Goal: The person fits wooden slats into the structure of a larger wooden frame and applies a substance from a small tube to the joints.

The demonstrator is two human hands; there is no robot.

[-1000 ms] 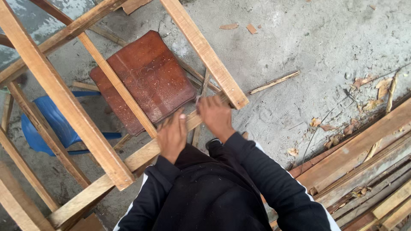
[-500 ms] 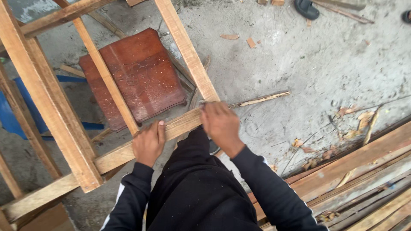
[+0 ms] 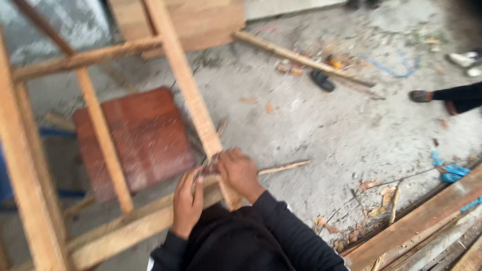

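Pale wooden frame of rough-sawn slats [image 3: 188,95], seen from above, standing over a grey concrete floor [image 3: 331,130] near the lower left and centre of the view. The joint where a long diagonal slat meets the lower horizontal rail [image 3: 125,226] lies at centre, and both hands work at it. The left hand [image 3: 187,203] lies on the rail just left of the joint, its fingers [image 3: 193,183] curled over the upper edge of the rail and closed against the wood. The right hand [image 3: 240,173] rests on the joint itself, fingers bent and closed around the end of the diagonal slat; whether it also holds a small object cannot be told, the view being blurred. Both forearms wear black sleeves [image 3: 281,231]. Beneath the frame, a reddish-brown square board [image 3: 143,138] lies flat on the floor, crossed by a vertical slat. A thin wooden stick [image 3: 283,166] lies on the floor just right of the right hand. Stacked timber planks [image 3: 416,226] fill the lower right corner, with blue scraps [image 3: 448,172] near them. Another person's sandalled foot [image 3: 419,95] shows at the right edge.
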